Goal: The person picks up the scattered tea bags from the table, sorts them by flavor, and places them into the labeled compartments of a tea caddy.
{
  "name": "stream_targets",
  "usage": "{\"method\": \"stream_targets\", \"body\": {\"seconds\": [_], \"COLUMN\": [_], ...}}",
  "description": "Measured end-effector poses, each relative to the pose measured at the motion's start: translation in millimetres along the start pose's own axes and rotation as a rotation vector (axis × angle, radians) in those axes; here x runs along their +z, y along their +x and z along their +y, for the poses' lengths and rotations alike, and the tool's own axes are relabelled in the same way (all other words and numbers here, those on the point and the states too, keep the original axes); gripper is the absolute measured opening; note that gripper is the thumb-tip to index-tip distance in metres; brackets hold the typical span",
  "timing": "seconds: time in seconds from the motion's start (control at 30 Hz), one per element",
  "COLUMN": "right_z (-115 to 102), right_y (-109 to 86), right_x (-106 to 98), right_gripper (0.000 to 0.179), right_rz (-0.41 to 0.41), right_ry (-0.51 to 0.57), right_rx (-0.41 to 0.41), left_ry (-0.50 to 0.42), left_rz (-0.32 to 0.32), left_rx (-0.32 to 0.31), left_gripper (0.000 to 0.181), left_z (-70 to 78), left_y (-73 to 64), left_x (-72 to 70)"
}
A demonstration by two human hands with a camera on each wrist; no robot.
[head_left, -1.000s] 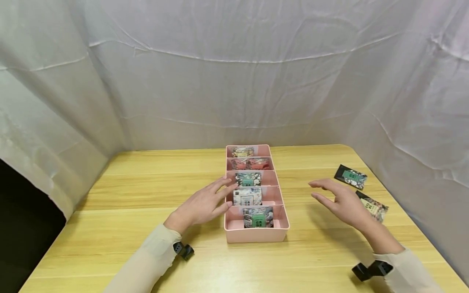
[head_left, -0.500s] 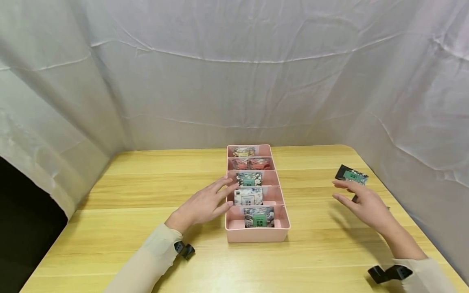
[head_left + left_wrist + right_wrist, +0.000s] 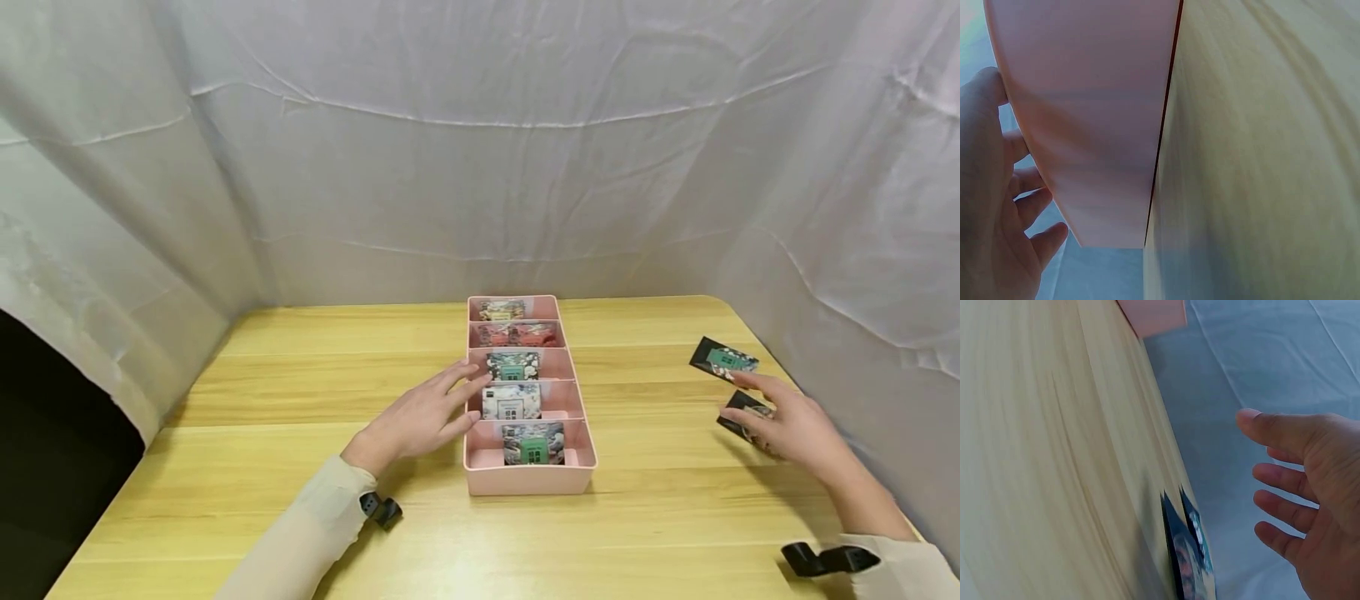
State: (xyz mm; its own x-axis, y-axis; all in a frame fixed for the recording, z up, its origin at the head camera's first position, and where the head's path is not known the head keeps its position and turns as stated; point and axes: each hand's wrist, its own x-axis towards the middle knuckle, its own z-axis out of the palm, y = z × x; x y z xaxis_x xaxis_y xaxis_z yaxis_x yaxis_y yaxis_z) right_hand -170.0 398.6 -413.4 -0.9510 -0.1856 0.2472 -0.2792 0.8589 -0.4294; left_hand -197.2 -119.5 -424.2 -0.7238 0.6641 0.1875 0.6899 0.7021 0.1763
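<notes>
A long pink divided box (image 3: 531, 481) stands mid-table with printed sachets in its compartments. The nearest compartment holds a sachet with a green label (image 3: 533, 444); behind it is a white one (image 3: 512, 402). My left hand (image 3: 420, 421) rests its fingertips on the box's left rim, fingers spread. At the right, my right hand (image 3: 798, 425) hovers over a dark sachet (image 3: 738, 410), partly hiding it. Just beyond lies another dark sachet with a green label (image 3: 723, 358). In the right wrist view, the right hand (image 3: 1310, 481) is raised above both sachets, holding nothing, its fingers slightly bent.
Farther compartments hold a dark floral sachet (image 3: 513, 367), red sachets (image 3: 517, 335) and a yellowish one (image 3: 502, 311). The light wooden table (image 3: 315, 375) carries everything. Pale cloth (image 3: 480, 183) hangs behind and at the sides.
My right hand has moved rightward from beside the box to over the nearer loose sachet. The left hand stays on the box rim.
</notes>
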Motion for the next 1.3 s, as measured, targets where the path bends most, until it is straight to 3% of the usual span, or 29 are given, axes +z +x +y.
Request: {"method": "stream_targets", "body": {"seconds": [0.77, 1.0, 1.3], "right_z": [55, 71, 75], "right_y": [-13.0, -19.4, -13.2], "right_x": [-3, -4, 5], "right_gripper": [0.081, 0.087, 0.097], "right_rz": [-0.108, -0.172, -0.23], "right_ry": [0.007, -0.041, -0.056], "right_rx": [0.106, 0.146, 0.217], "left_ry": [0.004, 0.008, 0.01], "left_rz": [-0.018, -0.019, -0.044], "left_rx": [-0.012, 0.023, -0.006], "left_gripper": [0.061, 0.062, 0.062], "left_z": [-0.1, 2.6, 1.5], "left_y": [-0.2, 6.5, -0.4], "left_x": [0.5, 1.6, -2.2]}}
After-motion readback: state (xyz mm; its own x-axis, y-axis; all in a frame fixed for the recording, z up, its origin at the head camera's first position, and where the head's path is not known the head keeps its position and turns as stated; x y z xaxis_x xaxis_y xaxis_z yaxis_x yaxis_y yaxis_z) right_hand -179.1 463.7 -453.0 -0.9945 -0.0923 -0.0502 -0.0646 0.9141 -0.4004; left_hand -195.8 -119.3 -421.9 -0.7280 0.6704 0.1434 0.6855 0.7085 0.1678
